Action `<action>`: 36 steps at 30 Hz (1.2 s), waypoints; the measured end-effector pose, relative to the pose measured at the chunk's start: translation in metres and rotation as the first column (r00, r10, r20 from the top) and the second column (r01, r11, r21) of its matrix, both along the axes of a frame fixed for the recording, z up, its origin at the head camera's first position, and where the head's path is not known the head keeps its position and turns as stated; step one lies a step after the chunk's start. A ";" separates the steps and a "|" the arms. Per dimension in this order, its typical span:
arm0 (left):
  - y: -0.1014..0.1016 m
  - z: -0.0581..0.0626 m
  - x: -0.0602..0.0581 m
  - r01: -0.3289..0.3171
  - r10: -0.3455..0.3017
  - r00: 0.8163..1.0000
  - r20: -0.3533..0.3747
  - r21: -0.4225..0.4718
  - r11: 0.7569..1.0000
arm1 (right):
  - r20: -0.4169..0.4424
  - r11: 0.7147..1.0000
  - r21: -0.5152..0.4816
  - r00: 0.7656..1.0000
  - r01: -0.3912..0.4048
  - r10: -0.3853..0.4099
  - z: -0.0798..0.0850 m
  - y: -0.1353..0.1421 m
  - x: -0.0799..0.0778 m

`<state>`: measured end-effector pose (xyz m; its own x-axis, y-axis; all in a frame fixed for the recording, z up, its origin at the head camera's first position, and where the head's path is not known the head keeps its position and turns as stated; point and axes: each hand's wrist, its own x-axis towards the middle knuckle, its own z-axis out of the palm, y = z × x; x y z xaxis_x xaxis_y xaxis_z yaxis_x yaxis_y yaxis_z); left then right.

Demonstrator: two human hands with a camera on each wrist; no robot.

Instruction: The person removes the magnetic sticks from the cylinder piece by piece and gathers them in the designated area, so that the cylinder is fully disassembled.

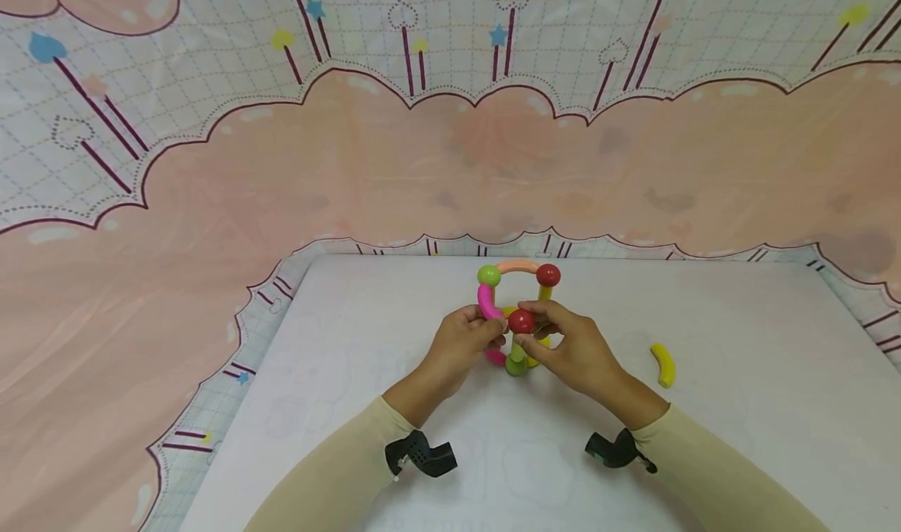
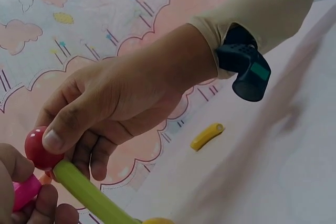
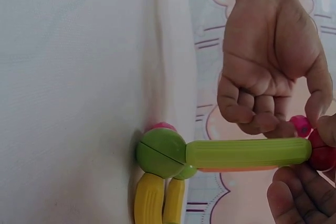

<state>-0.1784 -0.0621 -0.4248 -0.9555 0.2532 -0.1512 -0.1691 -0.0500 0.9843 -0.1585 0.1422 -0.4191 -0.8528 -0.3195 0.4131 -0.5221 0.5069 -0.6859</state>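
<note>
My left hand [image 1: 459, 350] pinches a pink curved rod [image 1: 486, 301] close to its lower end. Beside it, my right hand [image 1: 583, 350] holds a red ball [image 1: 522, 321] between thumb and fingers. A straight green rod [image 3: 247, 153] runs from that ball down to a dark green ball [image 3: 160, 153] near the table. These belong to a toy frame of rods and balls, with a light green ball [image 1: 489, 275], a peach curved rod [image 1: 517, 266] and another red ball [image 1: 548, 274] at its top. Fingers hide where the pink rod meets the held ball.
A loose yellow curved rod [image 1: 663, 364] lies on the white table [image 1: 760, 407], right of the right hand. Behind the table hangs a patterned cloth [image 1: 450, 172]. Black wrist devices [image 1: 421, 454] sit on both sleeves.
</note>
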 end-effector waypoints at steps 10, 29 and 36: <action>-0.011 -0.005 -0.003 0.004 -0.016 0.996 -0.089 -0.143 0.990 | 0.002 1.000 0.001 1.000 -0.010 0.010 -0.001 0.000 0.000; -0.030 -0.012 -0.010 -0.102 -0.056 0.945 -0.322 -0.453 0.886 | 0.046 1.000 0.003 0.999 0.002 -0.002 0.000 0.000 0.004; -0.034 -0.016 -0.014 -0.133 -0.038 0.935 -0.354 -0.448 0.884 | 0.040 1.000 -0.005 0.999 -0.004 0.004 0.000 -0.001 0.004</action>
<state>-0.1927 -0.0962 -0.4405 -0.9767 0.1899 0.1003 0.1733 0.4212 0.8903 -0.1546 0.1415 -0.4190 -0.8672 -0.3210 0.3806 -0.4966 0.5014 -0.7086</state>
